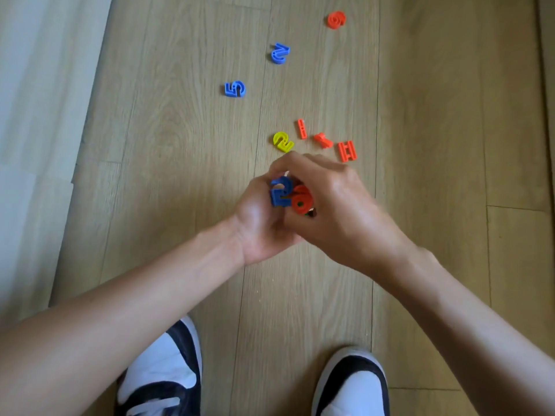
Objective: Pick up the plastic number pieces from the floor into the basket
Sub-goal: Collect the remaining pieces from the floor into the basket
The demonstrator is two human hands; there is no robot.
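While both hands meet above the wooden floor (pixel 180 175), the left hand (pixel 258 223) cups a blue 2 (pixel 281 192) and a red piece (pixel 301 201), and the right hand (pixel 336 205) curls over them. Ahead on the floor lie a yellow 2 (pixel 283 142), a blue 5 (pixel 235 89), another blue 2 (pixel 280 53), and red pieces (pixel 336 19).

My left hand (pixel 258 223) and right hand (pixel 336 211) meet at the centre of the frame, cupped together around a blue 2 (pixel 280 193) and a red piece (pixel 301 201). Just above them on the wood floor (pixel 180 145) lie a yellow 2 (pixel 283 142) and three red pieces (pixel 323 140). Higher up sit a blue 5 (pixel 235 89), another blue piece (pixel 280 53) and a red 9 (pixel 336 19). My shoes (pixel 162 376) fill the bottom edge.
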